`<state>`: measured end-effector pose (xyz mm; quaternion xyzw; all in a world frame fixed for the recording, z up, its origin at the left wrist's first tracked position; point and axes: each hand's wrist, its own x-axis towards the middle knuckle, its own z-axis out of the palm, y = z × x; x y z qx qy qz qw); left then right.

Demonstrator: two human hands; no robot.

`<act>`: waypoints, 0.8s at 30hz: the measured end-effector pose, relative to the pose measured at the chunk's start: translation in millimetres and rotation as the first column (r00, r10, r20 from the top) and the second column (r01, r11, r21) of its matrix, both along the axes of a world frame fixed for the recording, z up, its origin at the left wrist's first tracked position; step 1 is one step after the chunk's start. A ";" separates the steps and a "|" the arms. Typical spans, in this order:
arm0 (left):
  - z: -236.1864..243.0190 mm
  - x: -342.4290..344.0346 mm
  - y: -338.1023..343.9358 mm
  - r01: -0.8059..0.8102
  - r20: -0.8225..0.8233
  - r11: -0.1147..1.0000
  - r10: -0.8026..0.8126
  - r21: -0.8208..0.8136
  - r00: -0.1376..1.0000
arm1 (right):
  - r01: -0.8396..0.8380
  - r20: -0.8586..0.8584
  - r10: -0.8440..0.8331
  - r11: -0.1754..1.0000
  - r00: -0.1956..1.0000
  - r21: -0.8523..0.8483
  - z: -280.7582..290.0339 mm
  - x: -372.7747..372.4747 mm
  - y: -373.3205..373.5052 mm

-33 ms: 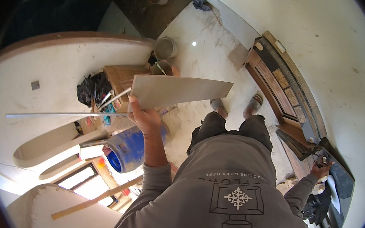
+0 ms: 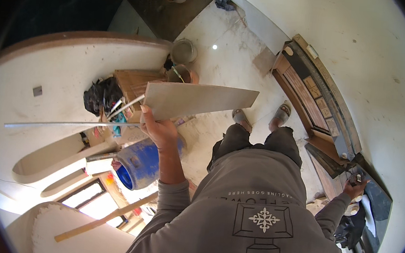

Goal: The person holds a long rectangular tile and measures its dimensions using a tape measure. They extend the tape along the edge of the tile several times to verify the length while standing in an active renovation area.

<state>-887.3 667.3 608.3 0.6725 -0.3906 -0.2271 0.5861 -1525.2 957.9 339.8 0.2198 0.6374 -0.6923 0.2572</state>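
My left hand (image 2: 159, 133) grips a long, thin beige tile strip (image 2: 197, 100) by its left end, thumb on the upper face. The strip is held up over the floor, one end wider than the other. A thin metal bar (image 2: 67, 126) runs from the left and ends behind this hand; I cannot tell if the hand touches it. Far to the right, my right hand (image 2: 355, 189) is closed around a small dark object (image 2: 356, 178) beside a stack of boards and panels. What that object is cannot be made out.
A blue barrel (image 2: 144, 162) lies at left near a wooden stick (image 2: 105, 218). A cardboard box (image 2: 136, 84), a black bag (image 2: 101, 96) and a grey bucket (image 2: 183, 52) stand along the left wall. Framed panels (image 2: 306, 94) lean against the right wall.
The view has shifted very slightly. Both hands keep the same grip, and the tile strip stays nearly in place.
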 end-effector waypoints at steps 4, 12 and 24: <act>6.0 13.5 14.9 -0.118 -0.291 0.983 0.074 -0.138 0.954 | 0.003 0.004 -0.003 1.000 1.000 -0.023 29.3 27.1 -18.7; -10.0 93.3 86.1 -0.147 -0.086 0.979 0.135 -0.142 0.987 | -0.157 0.034 0.163 0.978 0.986 -0.135 35.2 48.9 -26.3; -28.8 200.9 212.0 -0.562 -0.473 0.810 0.432 -0.171 0.767 | -0.737 -0.027 0.738 0.671 0.674 -0.080 62.7 212.2 -98.5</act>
